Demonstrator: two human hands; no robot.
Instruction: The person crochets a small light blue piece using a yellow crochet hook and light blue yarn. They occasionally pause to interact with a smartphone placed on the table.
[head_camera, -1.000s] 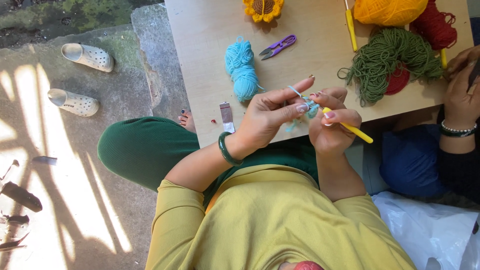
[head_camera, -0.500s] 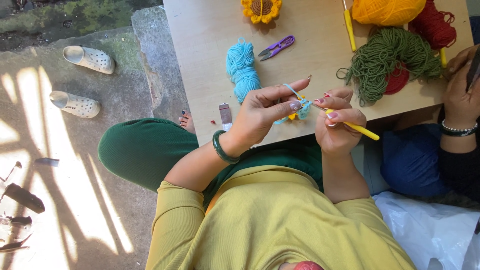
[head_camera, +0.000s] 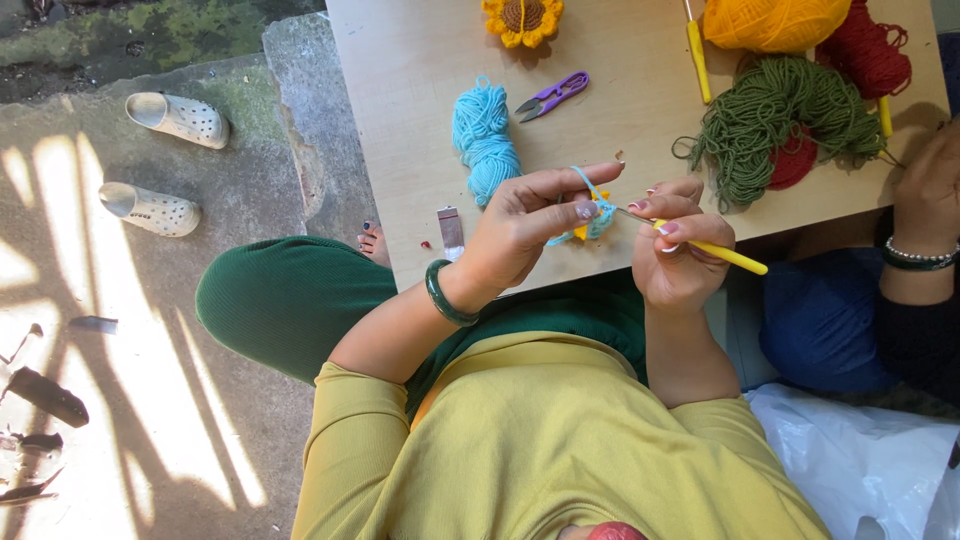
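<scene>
My left hand (head_camera: 525, 228) pinches a small light-blue and yellow crochet piece (head_camera: 596, 215), with blue yarn looped over its raised index finger. My right hand (head_camera: 680, 255) grips a yellow-handled crochet hook (head_camera: 715, 250) whose metal tip is in the piece. Both hands hover over the near edge of a wooden table (head_camera: 420, 120). A light-blue yarn skein (head_camera: 485, 140) lies on the table just beyond my left hand.
Purple thread snips (head_camera: 550, 95), a crocheted sunflower (head_camera: 522, 17), green yarn (head_camera: 775, 120), red yarn (head_camera: 865, 50), orange yarn (head_camera: 775, 20) and another yellow hook (head_camera: 697, 55) lie on the table. Another person's hand (head_camera: 925, 205) with bracelets is at right. White shoes (head_camera: 175, 115) sit on the ground at left.
My left hand has shifted slightly and its index finger has stretched out further with the yarn. The hook stays in the piece; the view has moved a little.
</scene>
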